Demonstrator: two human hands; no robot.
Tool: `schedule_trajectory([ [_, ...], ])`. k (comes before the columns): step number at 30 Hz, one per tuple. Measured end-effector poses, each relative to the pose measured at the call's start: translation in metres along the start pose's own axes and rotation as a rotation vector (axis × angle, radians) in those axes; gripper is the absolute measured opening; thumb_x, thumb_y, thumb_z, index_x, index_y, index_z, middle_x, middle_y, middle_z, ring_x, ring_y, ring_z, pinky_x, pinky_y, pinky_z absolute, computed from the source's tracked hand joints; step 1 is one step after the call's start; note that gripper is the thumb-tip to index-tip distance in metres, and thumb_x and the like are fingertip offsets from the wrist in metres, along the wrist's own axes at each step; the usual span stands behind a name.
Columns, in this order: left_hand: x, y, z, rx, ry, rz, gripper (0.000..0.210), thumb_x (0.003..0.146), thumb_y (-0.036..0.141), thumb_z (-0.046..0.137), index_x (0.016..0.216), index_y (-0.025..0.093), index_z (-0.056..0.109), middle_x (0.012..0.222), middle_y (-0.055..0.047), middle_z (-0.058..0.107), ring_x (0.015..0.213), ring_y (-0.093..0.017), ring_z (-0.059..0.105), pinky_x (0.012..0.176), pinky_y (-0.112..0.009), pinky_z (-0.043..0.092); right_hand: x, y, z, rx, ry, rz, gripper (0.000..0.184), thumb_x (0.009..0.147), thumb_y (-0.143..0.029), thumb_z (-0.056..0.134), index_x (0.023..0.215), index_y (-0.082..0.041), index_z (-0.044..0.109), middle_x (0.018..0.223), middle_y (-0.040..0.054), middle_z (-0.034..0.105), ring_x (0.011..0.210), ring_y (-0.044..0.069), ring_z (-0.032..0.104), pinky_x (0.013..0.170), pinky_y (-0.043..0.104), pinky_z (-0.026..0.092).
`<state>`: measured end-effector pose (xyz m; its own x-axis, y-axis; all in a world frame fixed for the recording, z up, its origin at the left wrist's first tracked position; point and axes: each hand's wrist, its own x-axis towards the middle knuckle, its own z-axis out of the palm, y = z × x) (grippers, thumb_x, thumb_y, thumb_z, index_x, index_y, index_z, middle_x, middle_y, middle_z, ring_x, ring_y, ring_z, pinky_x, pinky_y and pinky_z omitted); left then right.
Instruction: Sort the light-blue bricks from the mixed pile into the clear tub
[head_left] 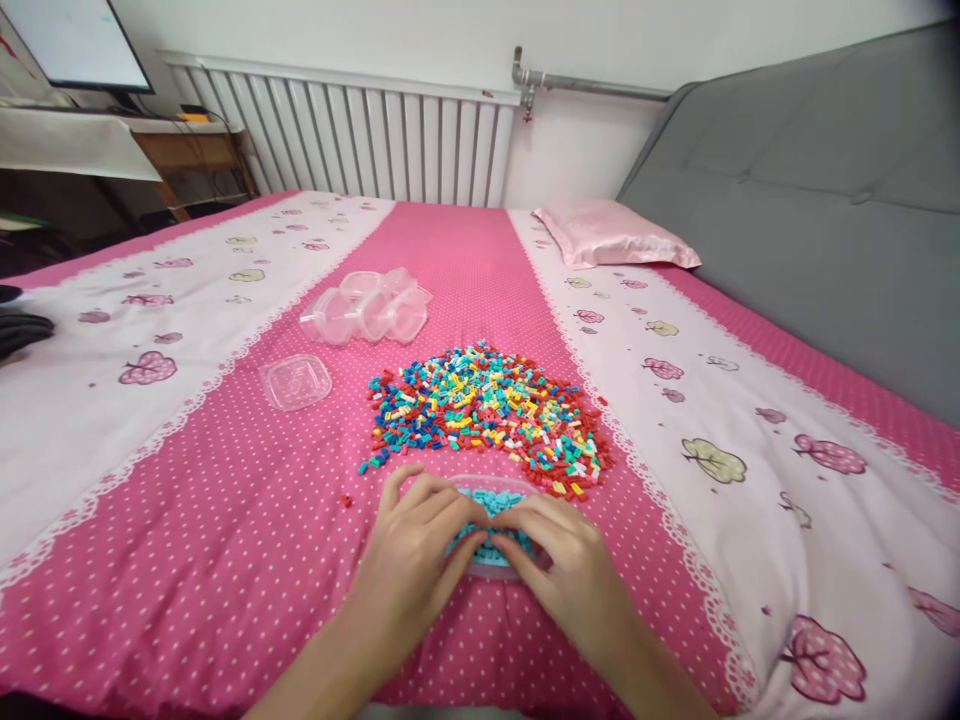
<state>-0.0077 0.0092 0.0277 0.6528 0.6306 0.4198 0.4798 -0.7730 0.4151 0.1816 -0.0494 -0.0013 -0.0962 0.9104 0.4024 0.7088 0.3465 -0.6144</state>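
A clear plastic container (491, 572) holding light-blue building bricks (491, 500) sits on the pink bedspread in front of me. My left hand (420, 535) reaches over its left side, thumb and fingertips drawn together above the bricks. From the right, my right hand (559, 545) meets it with its fingers likewise pinched. The fingertips of both hands nearly touch over the middle of the container. Whatever lies between them is too small to make out. Just beyond the container spreads a large pile of mixed-colour bricks (487, 400).
Several clear plastic containers (371, 305) lie stacked on their sides at the back left, with a clear lid (296, 382) nearer. A small red brick (346, 501) lies left of my left hand. A pink pillow (611, 232) rests by the grey headboard (810, 190).
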Motion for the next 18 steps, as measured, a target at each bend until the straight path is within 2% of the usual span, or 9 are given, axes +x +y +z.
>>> schedule_trajectory([
  [4,0.002,-0.011,-0.006,0.118,0.056,-0.048,0.01,0.095,0.018,0.058,0.092,0.025,0.065,0.089,0.003,0.071,0.09,-0.02,0.059,0.104,-0.045,0.029,0.0,0.0,0.0,0.041,0.076,-0.005,0.011,0.097,-0.019,0.059,0.095,-0.022,0.07,0.09,0.0029,0.071,0.083,0.02,0.067,0.075,0.031,0.053],
  [9,0.003,-0.019,-0.009,0.264,0.111,-0.094,0.006,0.092,0.021,0.064,0.089,0.023,0.069,0.105,-0.005,0.067,0.098,-0.027,0.056,0.095,-0.048,0.033,0.001,-0.002,-0.001,0.084,0.118,-0.032,0.012,0.095,-0.013,0.061,0.093,-0.021,0.07,0.09,0.0023,0.07,0.083,0.019,0.067,0.076,0.03,0.053],
  [18,0.001,-0.019,-0.008,0.266,0.101,-0.146,0.009,0.093,0.023,0.061,0.09,0.024,0.07,0.107,-0.005,0.065,0.099,-0.027,0.055,0.092,-0.048,0.034,0.003,-0.001,-0.001,0.1,0.134,-0.048,0.011,0.093,-0.011,0.064,0.094,-0.021,0.069,0.091,0.0019,0.069,0.084,0.019,0.066,0.077,0.03,0.052],
])
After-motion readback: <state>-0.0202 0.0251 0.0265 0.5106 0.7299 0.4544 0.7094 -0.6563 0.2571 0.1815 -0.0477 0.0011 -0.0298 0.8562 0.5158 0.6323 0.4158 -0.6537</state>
